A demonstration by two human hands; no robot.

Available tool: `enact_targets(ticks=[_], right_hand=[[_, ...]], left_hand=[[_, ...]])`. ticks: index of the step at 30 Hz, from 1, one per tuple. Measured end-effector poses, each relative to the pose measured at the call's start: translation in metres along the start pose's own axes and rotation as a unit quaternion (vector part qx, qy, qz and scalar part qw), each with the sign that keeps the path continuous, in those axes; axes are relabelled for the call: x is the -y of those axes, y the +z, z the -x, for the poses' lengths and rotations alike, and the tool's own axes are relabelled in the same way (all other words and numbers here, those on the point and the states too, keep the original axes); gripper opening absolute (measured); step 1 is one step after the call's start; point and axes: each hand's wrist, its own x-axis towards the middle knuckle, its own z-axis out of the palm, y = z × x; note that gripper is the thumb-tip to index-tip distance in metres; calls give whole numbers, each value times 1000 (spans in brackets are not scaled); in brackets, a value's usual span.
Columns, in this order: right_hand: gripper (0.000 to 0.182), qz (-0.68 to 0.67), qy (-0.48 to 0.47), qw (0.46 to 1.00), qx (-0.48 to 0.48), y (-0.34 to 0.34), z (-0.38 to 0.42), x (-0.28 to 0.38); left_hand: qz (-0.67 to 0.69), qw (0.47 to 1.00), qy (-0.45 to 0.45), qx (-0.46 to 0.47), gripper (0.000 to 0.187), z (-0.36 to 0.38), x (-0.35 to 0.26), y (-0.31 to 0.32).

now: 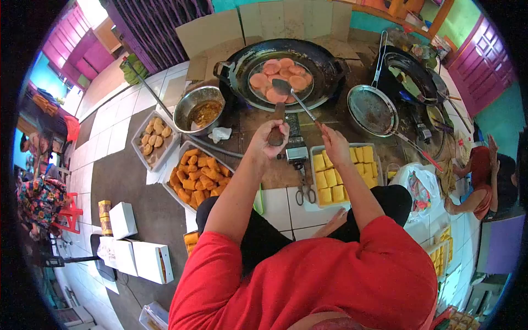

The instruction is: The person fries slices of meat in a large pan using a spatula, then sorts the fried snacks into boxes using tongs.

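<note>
Far left: a person in a floral garment (41, 201) by a red stool (69, 213), set against magenta and blue walls. Floor is white tile (111, 137) with a dark grey patch (115, 176); white boxes (151, 263) lie at its lower part. Green cylinder (133, 70) stands at the upper left. Next, a tub of pale brown balls (156, 137), a tray of orange-brown pieces (201, 179), and a steel bowl (181, 113) holding a brown mixture. Left hand (264, 142) is closed around a brown handle (279, 114) pointing toward the large wok (324, 61). Flat orange-pink rounds (298, 82) lie in the wok, grouped near its middle; cardboard (212, 33) stands behind. Right hand (336, 144) grips the handle of a metal spatula (282, 86), blade over the rounds. Brown surface (272, 175) below the wok; scissors (305, 195) on it at the edge of the tile. Right of these: a tray of yellow blocks (334, 177), a wire strainer (373, 110), a smaller wok (410, 69), a plastic bag (411, 184), and another person in a rust-coloured garment (480, 168) near a purple door (477, 63). Obscured: the working end of the left tool cannot be made out; right forearm covers part of the yellow tray; bag contents unclear; both outer edges dark and distorted, cutting off the two people.
</note>
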Motion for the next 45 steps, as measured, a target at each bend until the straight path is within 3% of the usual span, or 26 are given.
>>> enact_targets(ticks=[4,7,10,15,18,22,25,28,31,37,38,41,45], right_hand=[[32,-3,-34,998,-58,2,-20,-15],[31,-46,38,996,-65,-3,-33,-21],[30,-73,77,994,-34,-4,-45,-37],[31,-150,95,984,32,-8,-50,-60],[31,-93,108,989,47,-19,-44,-37],[31,-114,71,991,5,-15,-43,-27],[30,-136,135,980,46,-21,-42,-14],[30,-123,-11,992,12,-28,-32,-8],[32,-47,-81,995,24,-37,-19,-4],[33,32,-34,999,27,-48,-11,8],[29,37,-4,999,20,-49,-11,10],[30,-46,-9,998,-44,-39,-15,6],[30,15,2,1000,-1,-15,-32,5]], left_hand=[[-63,990,83,-97,24,-5,6,0],[-47,998,21,-43,22,0,0,-6],[-14,999,3,-46,17,0,-4,-5],[-10,999,7,-53,16,-2,-2,-5],[-23,996,35,-77,18,0,1,0],[-69,992,84,-61,30,8,8,10],[-70,992,86,-64,30,7,6,10],[-57,993,76,-66,26,7,6,10],[-59,994,66,-61,22,5,-1,0],[-55,998,17,-15,16,14,11,16],[-81,994,61,-29,15,17,20,23],[24,1000,-11,10,11,10,8,6],[-8,1000,3,-2,16,13,19,15]])
